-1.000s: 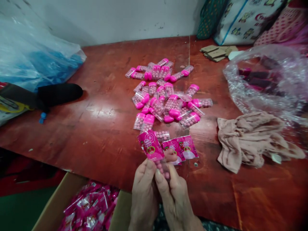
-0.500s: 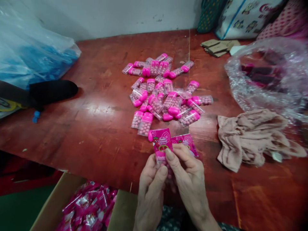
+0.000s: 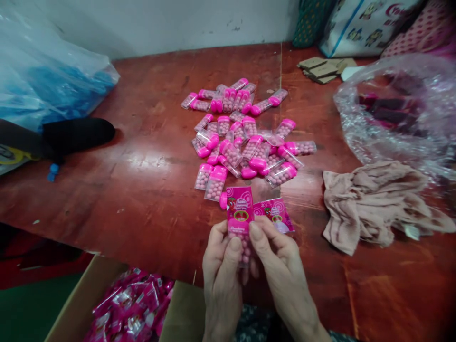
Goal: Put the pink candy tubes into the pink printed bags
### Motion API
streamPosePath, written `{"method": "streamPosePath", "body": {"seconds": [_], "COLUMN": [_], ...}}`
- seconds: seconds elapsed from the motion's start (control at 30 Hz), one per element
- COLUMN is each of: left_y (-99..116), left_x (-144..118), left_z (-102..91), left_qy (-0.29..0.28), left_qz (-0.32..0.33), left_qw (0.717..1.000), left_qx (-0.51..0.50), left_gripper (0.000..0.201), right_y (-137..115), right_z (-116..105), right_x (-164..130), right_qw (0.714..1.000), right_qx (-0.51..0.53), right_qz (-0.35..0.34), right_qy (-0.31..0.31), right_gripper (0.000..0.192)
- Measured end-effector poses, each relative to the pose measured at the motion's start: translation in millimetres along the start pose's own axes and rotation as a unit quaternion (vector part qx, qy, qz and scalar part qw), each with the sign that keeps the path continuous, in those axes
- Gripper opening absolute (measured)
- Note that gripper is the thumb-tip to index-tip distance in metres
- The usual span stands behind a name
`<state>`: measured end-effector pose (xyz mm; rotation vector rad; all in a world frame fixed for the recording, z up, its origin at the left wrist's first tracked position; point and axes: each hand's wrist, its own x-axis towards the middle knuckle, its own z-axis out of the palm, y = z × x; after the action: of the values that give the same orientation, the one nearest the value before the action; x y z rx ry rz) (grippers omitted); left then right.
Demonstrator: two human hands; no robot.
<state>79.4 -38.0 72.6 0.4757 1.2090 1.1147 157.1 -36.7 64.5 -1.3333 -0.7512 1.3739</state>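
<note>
My left hand (image 3: 221,266) and my right hand (image 3: 276,259) together pinch one clear candy case (image 3: 244,249) filled with pink balls. A pink printed label (image 3: 240,209) covers its upper part, and the pink cap pokes out beside it. More pink labels (image 3: 276,213) lie flat on the red table (image 3: 142,190) just behind my right fingers. Beyond them sits a heap of several unlabelled candy cases (image 3: 245,137) with pink caps.
A cardboard box (image 3: 89,299) of pink packets stands below the table's near edge at left. A beige cloth (image 3: 377,204) and a clear plastic bag (image 3: 395,109) lie at right. A blue plastic bag (image 3: 46,85) and a black object (image 3: 74,135) are at left. Bags line the back wall.
The label was tilted left and loose above the case; my hands turned it upright and it now lies straight on the case. My right fingers shifted up onto the label.
</note>
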Motion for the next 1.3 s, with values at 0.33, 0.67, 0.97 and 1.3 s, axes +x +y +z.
{"method": "streamPosePath", "body": {"seconds": [0.33,0.67,0.97,1.3], "left_y": [-5,-4,7,19], "left_x": [0,-5,12,5], "left_z": [-8.5,-8.5,-4.7,-4.9], "left_qy": [-0.085,-0.053,0.018,0.069], "left_qz": [-0.02,-0.025,-0.038,-0.046], "left_qw": [0.996,0.998,0.993,0.977], "left_qx": [0.0,-0.01,-0.113,-0.197], "left_gripper": [0.012,0.007,0.011,0.01], "right_y": [1,1,7,25], "right_z": [0,-1,2,17], "right_x": [5,10,2,-7], "right_qw": [0.984,0.994,0.979,0.96], "right_qx": [0.142,-0.016,-0.188,-0.196], "right_qz": [0.11,0.103,-0.078,-0.2], "right_qy": [-0.004,-0.013,0.009,0.015], "right_gripper": [0.024,0.022,0.035,0.024]}}
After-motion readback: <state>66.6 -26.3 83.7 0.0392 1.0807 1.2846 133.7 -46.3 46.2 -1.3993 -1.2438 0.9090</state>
